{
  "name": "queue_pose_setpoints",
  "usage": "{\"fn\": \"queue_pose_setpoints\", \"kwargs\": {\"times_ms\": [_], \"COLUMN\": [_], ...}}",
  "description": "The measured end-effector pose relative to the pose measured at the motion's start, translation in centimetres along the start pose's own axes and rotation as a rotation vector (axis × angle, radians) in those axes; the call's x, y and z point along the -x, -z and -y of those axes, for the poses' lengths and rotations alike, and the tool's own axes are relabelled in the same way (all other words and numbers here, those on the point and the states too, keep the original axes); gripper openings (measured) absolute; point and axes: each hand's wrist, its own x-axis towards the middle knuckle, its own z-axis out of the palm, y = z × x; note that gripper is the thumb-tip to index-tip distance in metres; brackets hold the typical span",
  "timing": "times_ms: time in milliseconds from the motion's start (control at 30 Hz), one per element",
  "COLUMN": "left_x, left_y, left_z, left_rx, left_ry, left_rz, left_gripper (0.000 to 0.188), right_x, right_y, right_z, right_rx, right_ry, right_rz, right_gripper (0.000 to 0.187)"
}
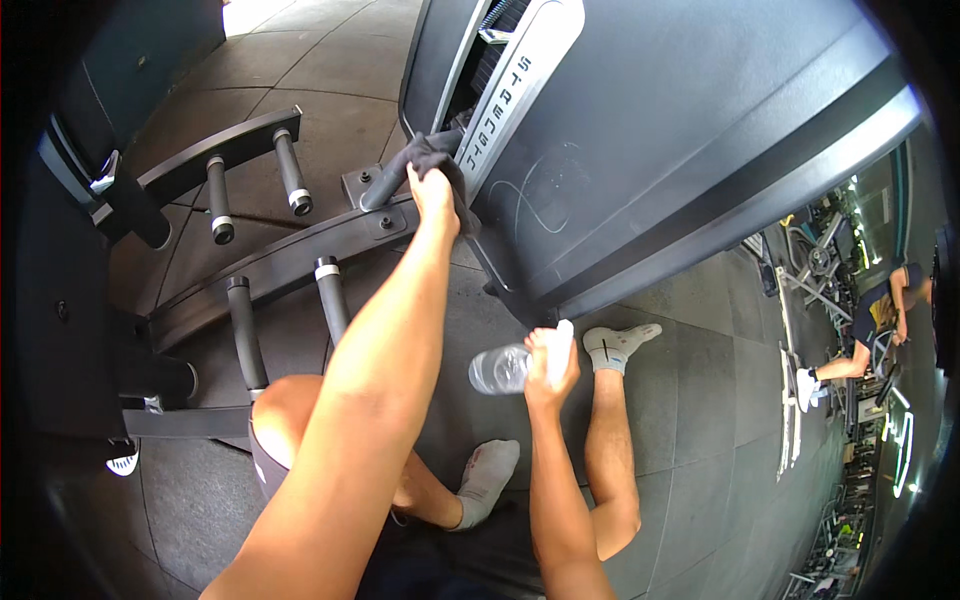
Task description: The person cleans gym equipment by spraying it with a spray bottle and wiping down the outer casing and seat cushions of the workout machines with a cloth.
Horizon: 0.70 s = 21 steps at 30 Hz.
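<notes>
My left hand (436, 197) reaches far forward, its fingers closed on a dark grey cloth (433, 158). The cloth lies against a tubular bar (390, 178) of a black gym machine, beside a pale upright cover with printed letters. Lower and to the right, my right hand (553, 368) grips a clear plastic bottle (497, 370) with a white top. That bottle is tilted nearly sideways, its base pointing left, and looks like a spray bottle. Some of its top is hidden by my fingers.
Round handles (290, 175) stick out from the machine's frame on the left. A large dark panel (640, 150) rises on the right. My feet in grey socks rest on the tiled floor (700, 420). Far right, another person (880, 320) is among gym equipment.
</notes>
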Motion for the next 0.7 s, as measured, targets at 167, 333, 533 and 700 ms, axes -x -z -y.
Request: {"fn": "queue_pose_setpoints", "kwargs": {"times_ms": [167,333,533,700], "left_x": [10.3,7.6,12.5,6.9], "left_y": [-1.6,1.0,-10.8,-12.7], "left_z": [8.5,11.7,2.8,-3.4], "left_rx": [-0.074,-0.713,-0.773,-0.677], "left_ry": [0.389,-0.232,-0.539,-0.999], "left_rz": [0.212,0.136,0.309,0.533], "left_gripper": [0.080,0.068,0.066,0.064], "right_x": [4.5,8.6,7.4,6.2], "right_y": [10.4,11.8,14.6,14.3], "right_z": [2.2,0.8,-0.1,1.8], "right_rx": [-0.003,-0.070,0.018,-0.029], "right_ry": [-0.065,-0.229,-0.194,-0.137], "right_rz": [-0.056,-0.057,-0.132,-0.156], "right_gripper": [0.011,0.013,0.018,0.020]}}
